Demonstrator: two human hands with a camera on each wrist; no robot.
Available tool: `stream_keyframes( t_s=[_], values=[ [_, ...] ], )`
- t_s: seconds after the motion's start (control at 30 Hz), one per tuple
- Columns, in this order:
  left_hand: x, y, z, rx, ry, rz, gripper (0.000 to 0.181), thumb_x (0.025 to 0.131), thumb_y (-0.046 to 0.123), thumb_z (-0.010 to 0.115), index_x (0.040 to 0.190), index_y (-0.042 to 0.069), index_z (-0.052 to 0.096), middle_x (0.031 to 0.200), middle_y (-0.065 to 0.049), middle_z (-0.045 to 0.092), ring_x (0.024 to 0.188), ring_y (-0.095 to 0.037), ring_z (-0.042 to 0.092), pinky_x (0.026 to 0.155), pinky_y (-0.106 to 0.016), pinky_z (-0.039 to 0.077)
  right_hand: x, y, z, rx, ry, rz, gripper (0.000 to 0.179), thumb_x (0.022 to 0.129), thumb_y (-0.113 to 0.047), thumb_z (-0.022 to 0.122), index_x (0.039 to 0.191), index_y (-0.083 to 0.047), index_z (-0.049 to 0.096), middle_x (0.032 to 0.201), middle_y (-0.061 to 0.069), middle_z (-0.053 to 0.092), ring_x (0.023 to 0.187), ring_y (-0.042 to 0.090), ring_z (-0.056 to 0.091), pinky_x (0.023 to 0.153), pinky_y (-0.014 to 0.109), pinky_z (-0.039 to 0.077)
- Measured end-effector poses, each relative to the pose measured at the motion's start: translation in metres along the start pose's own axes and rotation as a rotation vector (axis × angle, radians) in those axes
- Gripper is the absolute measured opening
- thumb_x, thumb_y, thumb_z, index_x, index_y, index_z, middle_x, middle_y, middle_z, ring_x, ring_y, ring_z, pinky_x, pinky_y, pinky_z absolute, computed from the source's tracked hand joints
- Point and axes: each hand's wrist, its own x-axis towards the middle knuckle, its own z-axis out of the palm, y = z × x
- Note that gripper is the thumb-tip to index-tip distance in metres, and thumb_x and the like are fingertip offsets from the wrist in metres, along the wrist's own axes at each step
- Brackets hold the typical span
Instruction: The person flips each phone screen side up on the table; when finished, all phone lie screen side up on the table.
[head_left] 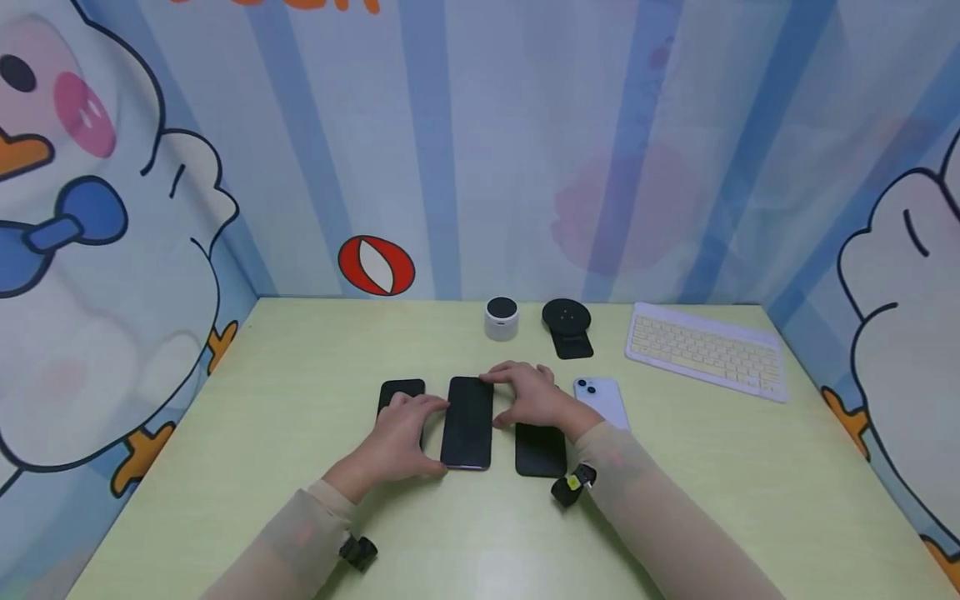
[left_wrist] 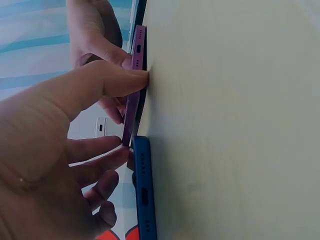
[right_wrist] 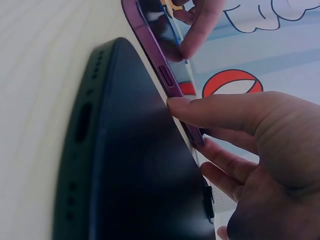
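Note:
A smartphone point(head_left: 467, 423) with a black screen and purple edge stands between my two hands on the table. My left hand point(head_left: 401, 437) grips it at the left side, thumb on the bottom corner and index finger higher on the edge. From the other side my right hand point(head_left: 528, 394) holds it, index finger at the top corner and thumb on the right edge. Left of it, partly hidden under my left hand, lies a blue-edged phone point(left_wrist: 144, 185). A dark green-edged phone point(right_wrist: 145, 150) lies to the right, its top covered by my right hand.
A lilac phone point(head_left: 606, 402) lies face down beyond my right wrist. Along the back stand a small white speaker point(head_left: 502, 321) with a dark top, a black charging stand point(head_left: 567, 325) and a lilac keyboard point(head_left: 705, 350). A striped cartoon curtain point(head_left: 510, 150) rises behind the table.

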Motion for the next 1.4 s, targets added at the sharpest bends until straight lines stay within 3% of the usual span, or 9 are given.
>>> stream_keyframes(
  t_s=[0.23,0.47,0.63,0.87,1.03,1.23,1.4],
  values=[
    [0.001,0.001,0.000,0.043,-0.016,0.001,0.082,0.069,0.036,0.093,0.141,0.010,0.062,0.147,-0.008,0.057,0.120,-0.032,0.045,0.099,-0.053,0.041,0.001,0.000,0.000,-0.022,-0.014,0.017,0.072,0.078,-0.024,0.091,0.144,-0.020,0.063,0.148,0.005,0.058,0.143,0.027,0.047,0.121,0.068,0.013],
    [0.000,0.006,-0.001,0.051,-0.029,-0.001,0.086,0.069,0.039,0.094,0.143,0.011,0.060,0.151,-0.006,0.054,0.121,-0.030,0.045,0.100,-0.052,0.042,-0.009,-0.001,-0.004,-0.047,0.012,0.022,0.069,0.081,-0.028,0.088,0.144,-0.020,0.063,0.150,0.003,0.058,0.147,0.029,0.043,0.119,0.073,0.006],
    [0.002,0.019,-0.002,0.008,-0.027,0.011,0.085,0.074,0.042,0.092,0.146,0.013,0.058,0.155,-0.004,0.051,0.123,-0.027,0.044,0.100,-0.046,0.046,-0.024,0.009,-0.012,-0.069,0.053,0.035,0.065,0.084,-0.031,0.086,0.144,-0.021,0.062,0.150,0.005,0.058,0.144,0.030,0.046,0.117,0.075,0.006],
    [0.012,0.038,0.004,-0.042,-0.068,0.038,0.077,0.079,0.042,0.089,0.145,0.017,0.060,0.151,-0.005,0.055,0.122,-0.026,0.045,0.100,-0.045,0.047,-0.044,0.031,-0.022,-0.096,0.111,-0.016,0.052,0.092,-0.031,0.078,0.140,-0.015,0.066,0.143,0.010,0.063,0.137,0.032,0.054,0.117,0.073,0.016],
    [0.022,0.048,0.013,-0.005,-0.098,0.074,0.076,0.080,0.046,0.087,0.145,0.020,0.060,0.149,-0.004,0.057,0.125,-0.026,0.045,0.103,-0.046,0.045,-0.058,0.046,-0.027,-0.094,0.159,-0.034,0.047,0.094,-0.026,0.076,0.137,-0.013,0.067,0.140,0.013,0.064,0.137,0.037,0.051,0.116,0.066,0.027],
    [0.033,0.061,0.021,0.104,-0.122,0.111,0.076,0.080,0.052,0.086,0.144,0.020,0.061,0.150,-0.002,0.057,0.131,-0.026,0.043,0.103,-0.048,0.037,-0.069,0.058,-0.032,-0.112,0.115,-0.015,0.049,0.092,-0.015,0.075,0.140,-0.014,0.066,0.143,0.013,0.061,0.141,0.039,0.046,0.115,0.071,0.020],
    [0.037,0.072,0.023,0.114,-0.135,0.129,0.076,0.078,0.053,0.086,0.143,0.020,0.063,0.147,-0.001,0.058,0.131,-0.025,0.041,0.105,-0.050,0.035,-0.072,0.064,-0.033,-0.120,0.085,-0.017,0.055,0.088,-0.009,0.077,0.141,-0.014,0.065,0.144,0.011,0.060,0.143,0.038,0.044,0.114,0.072,0.017]
  ],
)
